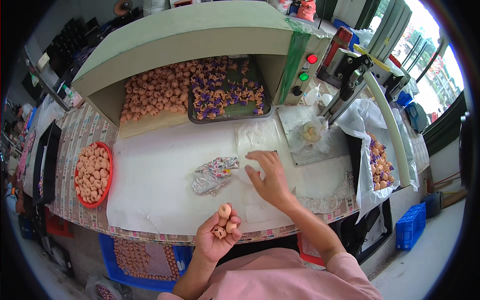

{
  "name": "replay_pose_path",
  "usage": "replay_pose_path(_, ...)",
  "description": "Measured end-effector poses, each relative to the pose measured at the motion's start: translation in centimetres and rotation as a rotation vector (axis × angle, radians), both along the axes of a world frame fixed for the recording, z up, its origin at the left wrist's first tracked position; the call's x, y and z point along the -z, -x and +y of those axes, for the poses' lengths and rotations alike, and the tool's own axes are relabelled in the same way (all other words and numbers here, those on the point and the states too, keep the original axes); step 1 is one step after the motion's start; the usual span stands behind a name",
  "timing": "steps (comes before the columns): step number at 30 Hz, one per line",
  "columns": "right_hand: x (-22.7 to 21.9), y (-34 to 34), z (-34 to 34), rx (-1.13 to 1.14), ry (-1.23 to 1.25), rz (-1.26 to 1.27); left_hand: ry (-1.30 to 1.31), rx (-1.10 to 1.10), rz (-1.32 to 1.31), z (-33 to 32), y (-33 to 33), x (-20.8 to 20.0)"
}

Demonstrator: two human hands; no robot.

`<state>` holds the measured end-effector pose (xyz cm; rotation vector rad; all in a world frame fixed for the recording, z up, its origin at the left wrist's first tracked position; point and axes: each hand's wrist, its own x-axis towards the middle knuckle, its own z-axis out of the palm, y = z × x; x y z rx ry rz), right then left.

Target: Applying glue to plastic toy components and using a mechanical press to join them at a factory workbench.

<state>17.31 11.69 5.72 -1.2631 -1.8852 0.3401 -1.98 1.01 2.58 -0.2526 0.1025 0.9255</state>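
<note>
My left hand [216, 237] is raised in front of my chest, palm up, fingers curled around a few small peach-coloured doll heads [224, 220]; one sits on top between thumb and fingertip, the others nest in the palm. My right hand [270, 177] is stretched out over the white sheet on the counter [160, 170], fingers spread and flat, pressing on a thin clear plastic bag [257, 142] that lies there. It grips nothing that I can see; it rests on the film. Just to its left lies a crumpled patterned wrapper [214, 174], touching nothing in my hands.

Beyond, under the green hood of the machine [190, 35], a heap of bare heads [155, 92] lies beside a dark tray of heads with purple hair [227, 90]. A red bowl of more heads [93, 172] sits at my far left, and a white-lined bin of finished pieces [378, 165] at my right.

I judge that I am between picking and bagging: a handful is gathered, and the bag is being found and flattened. The next move seems to call for pinching the bag's mouth open with the right fingers, which is fiddly on slick film, while keeping the left hand cupped so the top head does not roll off.
</note>
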Motion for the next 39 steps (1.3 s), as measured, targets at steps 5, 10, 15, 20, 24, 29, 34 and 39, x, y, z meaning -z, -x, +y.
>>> replay_pose_path(5,-0.2,-2.1,9.9,0.200,-0.179,-0.087,-0.014,0.065,0.014,-0.8,-0.3,-0.6)
replay_pose_path(10,-0.4,-3.2,17.2,0.165,0.266,-0.430,-0.012,0.056,0.085,-2.0,-0.4,-0.9)
replay_pose_path(15,-0.6,-4.4,19.7,0.063,0.261,-0.635,0.014,0.063,0.133,-2.4,-1.2,-1.8)
replay_pose_path(20,-1.6,-3.1,15.5,0.197,0.167,-0.522,-0.059,0.048,0.219,-1.4,-1.3,-0.8)
replay_pose_path(24,-2.8,-3.1,8.4,-0.016,0.154,0.162,-0.167,-0.007,0.366,0.0,-1.5,-0.4)
replay_pose_path(29,-2.0,-2.0,-3.2,-0.124,0.542,0.790,-0.199,-0.036,0.610,1.5,-3.3,0.1)
replay_pose_path(34,0.8,-2.1,-8.2,-0.003,0.449,0.778,-0.237,-0.001,0.725,1.6,-5.3,0.9)
replay_pose_path(39,1.2,-3.2,-9.2,0.116,0.368,0.639,-0.284,-0.018,0.786,1.1,-6.5,1.3)
